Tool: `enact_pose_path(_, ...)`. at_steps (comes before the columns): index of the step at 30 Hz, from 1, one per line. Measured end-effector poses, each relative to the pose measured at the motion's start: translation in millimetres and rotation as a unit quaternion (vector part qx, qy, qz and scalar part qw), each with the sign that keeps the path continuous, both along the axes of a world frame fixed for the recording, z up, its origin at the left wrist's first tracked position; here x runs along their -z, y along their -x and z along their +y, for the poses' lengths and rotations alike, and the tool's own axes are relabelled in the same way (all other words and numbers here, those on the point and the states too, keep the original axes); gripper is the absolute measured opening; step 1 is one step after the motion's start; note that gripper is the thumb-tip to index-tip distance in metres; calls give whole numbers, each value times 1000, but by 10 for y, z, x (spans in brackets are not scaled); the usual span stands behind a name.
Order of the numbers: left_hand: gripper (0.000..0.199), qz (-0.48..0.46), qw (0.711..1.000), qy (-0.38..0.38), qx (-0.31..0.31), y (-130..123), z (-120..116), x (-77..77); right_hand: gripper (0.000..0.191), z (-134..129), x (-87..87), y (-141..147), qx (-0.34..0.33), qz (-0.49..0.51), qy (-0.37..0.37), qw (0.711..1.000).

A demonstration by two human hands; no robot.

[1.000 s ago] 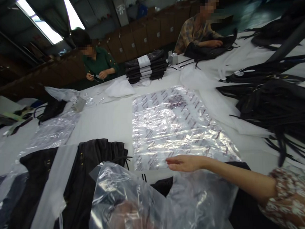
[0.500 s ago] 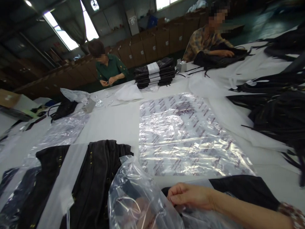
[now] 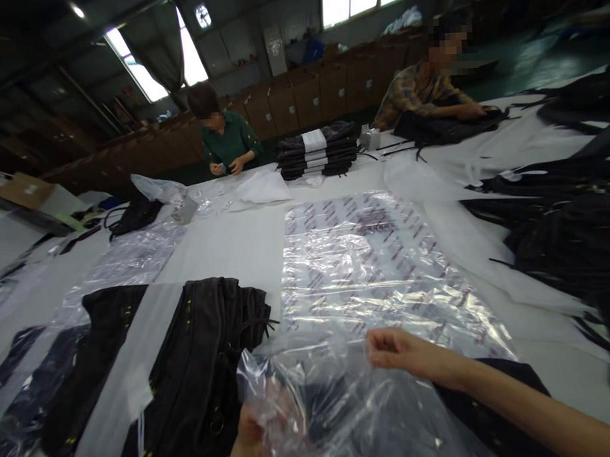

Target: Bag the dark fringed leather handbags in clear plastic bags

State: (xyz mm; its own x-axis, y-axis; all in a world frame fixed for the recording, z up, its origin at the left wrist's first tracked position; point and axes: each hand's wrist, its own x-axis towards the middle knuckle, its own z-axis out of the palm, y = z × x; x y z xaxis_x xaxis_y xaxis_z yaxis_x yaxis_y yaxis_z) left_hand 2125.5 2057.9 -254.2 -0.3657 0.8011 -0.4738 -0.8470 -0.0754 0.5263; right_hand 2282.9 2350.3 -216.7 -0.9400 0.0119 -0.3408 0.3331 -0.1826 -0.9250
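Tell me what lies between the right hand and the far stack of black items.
In the head view, flat printed plastic sheeting lies between the right hand and the far stack, with white tabletop beyond.

Our right hand (image 3: 396, 350) pinches a clear plastic bag (image 3: 351, 393) — our left hand (image 3: 276, 413) shows through its crumpled side — while printed plastic (image 3: 356, 267) lies flat on the white table (image 3: 225, 241) beyond.

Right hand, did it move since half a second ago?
Yes. The right hand shifted up and rightward in view against the printed plastic sheet, now overlapping its near edge.
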Motion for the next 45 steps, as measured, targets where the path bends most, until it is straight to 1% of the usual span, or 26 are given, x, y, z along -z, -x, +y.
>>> enact_pose_path(2, 31, -17, 1000, 9, 6, 138, 124, -80, 50, 333, -140, -1, 50, 22, -101, 993)
enact_pose_path(5, 41, 34, 997, 62, -21, 313, 345, -186, 46, 705, -363, -38, 130, 30, -247, 960)
enact_pose_path(7, 43, 79, 992, 90, -51, 411, 525, -184, 42, 897, -505, -43, 184, 37, -312, 931)
enact_pose_path(9, 43, 115, 984, 118, -74, 507, 725, -115, 38, 1099, -621, -18, 234, 39, -356, 904)
enact_pose_path(11, 40, 147, 973, 149, -100, 608, 920, -3, 30, 1331, -712, 28, 295, 30, -419, 858)
enact_pose_path(13, 37, 165, 962, 174, -129, 705, 1080, 120, 18, 1582, -788, 91, 361, 17, -493, 791)
enact_pose_path(14, 36, 161, 962, 171, -141, 747, 1141, 181, 14, 1707, -824, 131, 390, 13, -520, 760)
enact_pose_path(15, 35, 149, 965, 152, -151, 783, 1189, 239, 14, 1826, -861, 182, 417, 11, -537, 733)
enact_pose_path(17, 33, 108, 977, 78, -168, 831, 1258, 351, 19, 2037, -936, 323, 465, 24, -558, 687)
enact_pose_path(19, 27, 60, 980, 19, -188, 848, 1320, 458, 32, 2198, -1007, 520, 463, 56, -590, 659)
enact_pose_path(20, 24, 37, 980, 13, -196, 847, 1356, 510, 41, 2257, -1037, 632, 440, 67, -614, 652)
enact_pose_path(22, 19, -14, 979, 37, -201, 828, 1441, 608, 60, 2333, -1073, 841, 369, 65, -667, 644)
enact_pose_path(24, 15, -71, 976, 71, -195, 792, 1530, 692, 73, 2373, -1059, 975, 329, 48, -702, 630)
enact_pose_path(27, 11, -121, 967, 108, -199, 711, 1610, 787, 77, 2433, -899, 927, 341, 39, -708, 617)
enact_pose_path(30, 9, -127, 957, 153, -211, 628, 1591, 853, 75, 2521, -566, 590, 381, 16, -689, 617)
enact_pose_path(33, 8, -137, 950, 188, -207, 574, 1510, 918, 80, 2556, -110, 140, 452, 1, -658, 602)
enact_pose_path(34, 7, -133, 948, 196, -214, 562, 1487, 935, 86, 2538, 52, 6, 474, -6, -638, 607)
enact_pose_path(35, 5, -121, 947, 197, -224, 555, 1473, 943, 91, 2505, 210, -107, 486, -23, -609, 627)
enact_pose_path(36, 6, -100, 947, 191, -240, 552, 1472, 934, 95, 2459, 357, -193, 493, -43, -557, 667)
enact_pose_path(37, 11, -73, 948, 176, -257, 554, 1484, 899, 97, 2403, 486, -252, 491, -61, -483, 722)
enact_pose_path(38, 16, -45, 950, 150, -270, 564, 1511, 829, 95, 2344, 589, -283, 481, -75, -402, 776)
enact_pose_path(39, 20, -17, 954, 116, -277, 581, 1548, 716, 89, 2286, 662, -290, 468, -82, -322, 819)
enact_pose_path(40, 22, 14, 956, 80, -282, 605, 1589, 555, 80, 2233, 702, -277, 454, -80, -255, 850)
enact_pose_path(41, 23, 48, 956, 43, -286, 632, 1627, 347, 69, 2187, 708, -251, 445, -73, -209, 868)
enact_pose_path(43, 24, 135, 945, -29, -298, 674, 1654, -171, 54, 2113, 638, -175, 428, -57, -160, 888)
enact_pose_path(45, 26, 249, 914, -100, -305, 649, 1561, -702, 53, 2046, 506, -99, 406, -16, -74, 911)
